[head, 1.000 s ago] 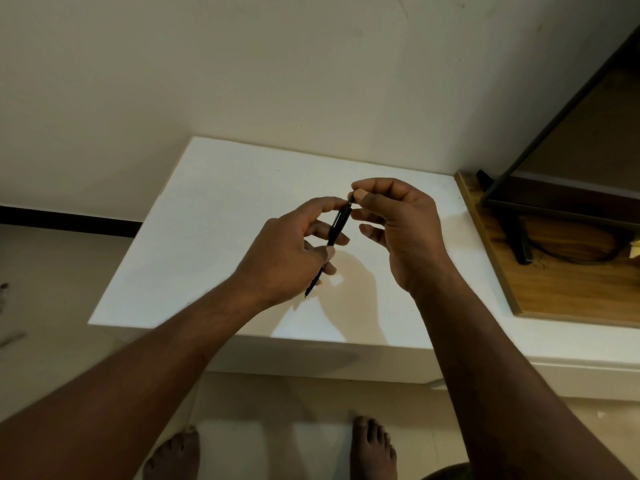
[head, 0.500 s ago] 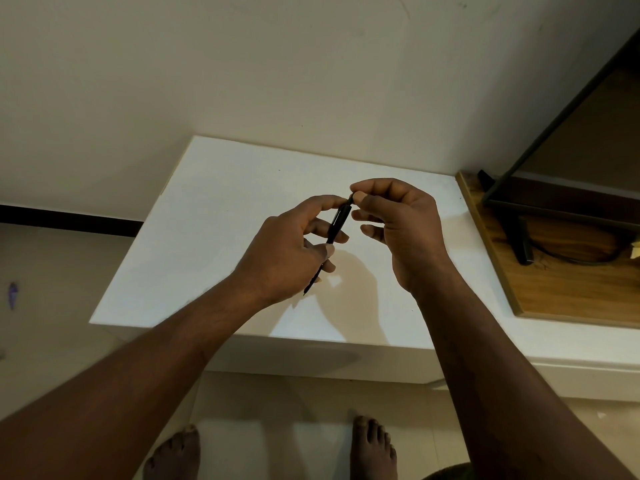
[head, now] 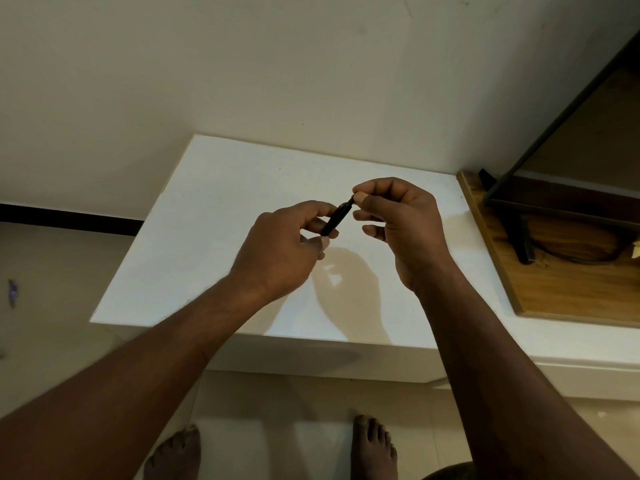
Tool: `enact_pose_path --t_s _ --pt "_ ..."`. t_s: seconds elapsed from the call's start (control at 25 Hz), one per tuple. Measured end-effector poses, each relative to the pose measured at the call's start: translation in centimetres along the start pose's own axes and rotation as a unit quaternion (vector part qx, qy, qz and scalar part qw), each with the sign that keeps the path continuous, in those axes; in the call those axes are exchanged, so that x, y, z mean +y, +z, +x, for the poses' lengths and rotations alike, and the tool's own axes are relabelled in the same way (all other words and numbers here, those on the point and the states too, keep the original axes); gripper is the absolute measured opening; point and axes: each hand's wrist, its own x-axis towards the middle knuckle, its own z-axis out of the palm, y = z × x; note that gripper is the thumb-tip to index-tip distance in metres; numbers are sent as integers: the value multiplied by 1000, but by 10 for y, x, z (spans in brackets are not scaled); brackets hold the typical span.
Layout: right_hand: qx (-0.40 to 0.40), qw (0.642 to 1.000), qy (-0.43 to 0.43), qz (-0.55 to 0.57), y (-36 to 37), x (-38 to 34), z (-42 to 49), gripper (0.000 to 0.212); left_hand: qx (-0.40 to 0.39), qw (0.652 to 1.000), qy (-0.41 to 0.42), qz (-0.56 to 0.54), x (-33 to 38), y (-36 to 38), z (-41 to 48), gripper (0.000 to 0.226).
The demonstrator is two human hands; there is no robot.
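A thin black pen (head: 336,219) is held above the white tabletop (head: 207,209), tilted with its upper end to the right. My left hand (head: 280,251) grips its lower barrel between thumb and fingers; the lower tip is hidden behind that hand. My right hand (head: 401,230) pinches the pen's upper end between thumb and forefinger, its other fingers curled. Both hands hover over the table's middle and cast a shadow on it.
A wooden board (head: 568,282) lies on the counter at the right, bearing a dark framed stand (head: 554,202) and a black cable (head: 568,258). A cream wall rises behind the table. My bare feet (head: 374,448) stand on the tiled floor below.
My left hand has turned so that the pen's lower tip, visible earlier below the fingers, is now hidden. The right hand's pinch on the upper end is unchanged.
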Motion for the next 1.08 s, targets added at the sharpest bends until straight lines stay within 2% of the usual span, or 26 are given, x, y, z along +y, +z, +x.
enact_pose_path --t_s 0.16,0.36,0.56,1.08 --pt "10 999 -10 -33 -1 1 1 8 49 999 -8 21 -3 -4 3 21" --pt "16 999 -13 -51 0 2 1 8 67 998 -2 11 -3 -7 4 19" --pt "9 998 -4 -55 -1 0 0 4 62 998 3 12 -1 -15 7 20" --pt "-6 997 -7 -80 9 -1 -5 4 -10 1000 9 24 -8 -47 16 25"
